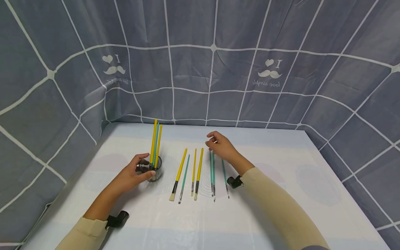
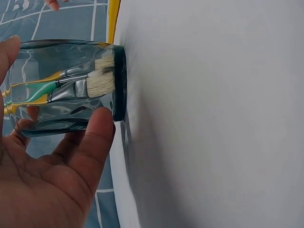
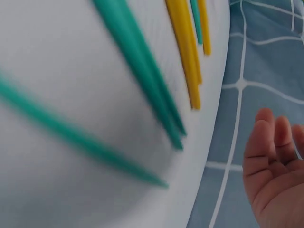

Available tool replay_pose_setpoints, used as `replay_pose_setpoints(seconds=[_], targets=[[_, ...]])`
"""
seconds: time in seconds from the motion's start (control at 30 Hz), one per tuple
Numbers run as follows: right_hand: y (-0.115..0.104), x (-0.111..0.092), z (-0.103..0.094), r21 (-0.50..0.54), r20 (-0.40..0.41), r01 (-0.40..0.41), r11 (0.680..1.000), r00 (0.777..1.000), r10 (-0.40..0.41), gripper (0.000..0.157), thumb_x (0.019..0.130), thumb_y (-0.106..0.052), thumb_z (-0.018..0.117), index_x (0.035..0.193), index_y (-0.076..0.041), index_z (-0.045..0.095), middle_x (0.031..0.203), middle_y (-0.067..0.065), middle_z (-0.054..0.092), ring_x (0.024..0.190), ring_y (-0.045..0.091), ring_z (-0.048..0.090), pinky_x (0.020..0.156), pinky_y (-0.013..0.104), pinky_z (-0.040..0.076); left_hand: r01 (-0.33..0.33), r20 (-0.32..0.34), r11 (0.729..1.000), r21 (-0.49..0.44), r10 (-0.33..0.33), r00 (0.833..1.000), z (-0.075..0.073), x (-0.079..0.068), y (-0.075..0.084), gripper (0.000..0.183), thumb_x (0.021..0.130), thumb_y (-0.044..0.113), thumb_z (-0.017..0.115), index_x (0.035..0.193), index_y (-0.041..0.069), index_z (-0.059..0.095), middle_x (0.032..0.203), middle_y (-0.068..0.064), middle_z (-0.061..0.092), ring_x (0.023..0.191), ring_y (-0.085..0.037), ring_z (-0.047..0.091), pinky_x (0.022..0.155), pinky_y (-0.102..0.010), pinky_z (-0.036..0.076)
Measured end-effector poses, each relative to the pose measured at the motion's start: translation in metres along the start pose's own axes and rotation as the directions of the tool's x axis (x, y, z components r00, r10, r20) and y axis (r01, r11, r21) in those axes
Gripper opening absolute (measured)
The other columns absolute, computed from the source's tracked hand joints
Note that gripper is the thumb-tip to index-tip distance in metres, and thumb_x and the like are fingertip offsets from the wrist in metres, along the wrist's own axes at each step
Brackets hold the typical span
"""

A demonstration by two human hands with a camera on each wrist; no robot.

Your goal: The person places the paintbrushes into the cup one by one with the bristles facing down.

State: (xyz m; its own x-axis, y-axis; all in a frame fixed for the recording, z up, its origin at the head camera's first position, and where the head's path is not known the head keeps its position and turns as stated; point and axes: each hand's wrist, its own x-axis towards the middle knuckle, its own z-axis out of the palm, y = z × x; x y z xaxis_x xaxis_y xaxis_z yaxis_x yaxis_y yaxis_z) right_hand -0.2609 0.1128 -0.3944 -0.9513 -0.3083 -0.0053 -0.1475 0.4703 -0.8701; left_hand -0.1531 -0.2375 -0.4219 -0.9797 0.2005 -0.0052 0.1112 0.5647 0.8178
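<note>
My left hand [image 1: 129, 177] grips a clear drinking glass [image 2: 52, 59] from its left side, thumb and fingers around it. Three paintbrushes [image 1: 155, 144], two yellow and one green, lean in the glass with their bristles down, as the left wrist view shows. The glass stands upright at the left of the table. Over the handle ends of the green paintbrushes [image 1: 214, 173] hovers my right hand [image 1: 222, 146], its fingers loosely bent and holding nothing. In the right wrist view that hand [image 3: 278, 166] is apart from the green handles [image 3: 137, 71].
Between the hands lie yellow paintbrushes [image 1: 179, 172] and a thin green paintbrush [image 1: 185, 177], bristles toward me. Another green paintbrush [image 1: 225, 175] lies under the right forearm. The white table [image 1: 200, 225] meets a grey checked curtain [image 1: 193, 69] at the back and sides.
</note>
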Motion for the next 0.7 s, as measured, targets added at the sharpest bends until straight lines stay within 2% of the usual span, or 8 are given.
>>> replay_pose_setpoints(seconds=[0.17, 0.37, 0.53, 0.7], targets=[[0.012, -0.009, -0.019, -0.108, 0.009, -0.066, 0.992, 0.998, 0.067, 0.041, 0.100, -0.029, 0.060, 0.134, -0.006, 0.052, 0.107, 0.010, 0.057, 0.095, 0.031, 0.062, 0.075, 0.036, 0.050, -0.008, 0.000, 1.000, -0.001, 0.008, 1.000, 0.000, -0.001, 0.000, 0.075, 0.093, 0.033, 0.072, 0.151, 0.011, 0.031, 0.132, -0.021, 0.051, 0.118, -0.041, 0.056, 0.091, -0.052, 0.045], [0.024, -0.018, -0.036, -0.168, 0.039, -0.141, 0.976, 0.988, 0.149, 0.041, 0.099, -0.025, 0.061, 0.132, -0.002, 0.052, 0.103, 0.011, 0.058, 0.089, 0.030, 0.060, 0.070, 0.035, 0.048, -0.026, -0.004, 1.000, -0.010, 0.026, 1.000, -0.001, 0.000, -0.001, 0.073, 0.092, 0.030, 0.073, 0.150, 0.011, 0.032, 0.130, -0.021, 0.051, 0.115, -0.040, 0.057, 0.089, -0.051, 0.047], [0.033, -0.022, -0.037, -0.205, 0.069, -0.188, 0.961, 0.976, 0.205, 0.030, 0.097, -0.021, 0.064, 0.121, -0.004, 0.055, 0.095, 0.010, 0.059, 0.082, 0.027, 0.061, 0.067, 0.035, 0.048, -0.021, -0.003, 1.000, 0.003, 0.021, 1.000, -0.002, 0.000, 0.000, 0.074, 0.093, 0.032, 0.072, 0.150, 0.010, 0.031, 0.131, -0.022, 0.051, 0.117, -0.041, 0.056, 0.091, -0.052, 0.046], [0.044, -0.024, -0.031, -0.307, 0.094, -0.208, 0.929, 0.965, 0.247, 0.018, 0.095, -0.020, 0.066, 0.106, -0.007, 0.059, 0.084, 0.007, 0.060, 0.065, 0.020, 0.059, 0.059, 0.032, 0.045, -0.022, -0.001, 1.000, 0.002, 0.022, 1.000, -0.001, 0.000, -0.001, 0.073, 0.093, 0.031, 0.072, 0.150, 0.010, 0.031, 0.131, -0.022, 0.051, 0.116, -0.042, 0.056, 0.090, -0.052, 0.046]])
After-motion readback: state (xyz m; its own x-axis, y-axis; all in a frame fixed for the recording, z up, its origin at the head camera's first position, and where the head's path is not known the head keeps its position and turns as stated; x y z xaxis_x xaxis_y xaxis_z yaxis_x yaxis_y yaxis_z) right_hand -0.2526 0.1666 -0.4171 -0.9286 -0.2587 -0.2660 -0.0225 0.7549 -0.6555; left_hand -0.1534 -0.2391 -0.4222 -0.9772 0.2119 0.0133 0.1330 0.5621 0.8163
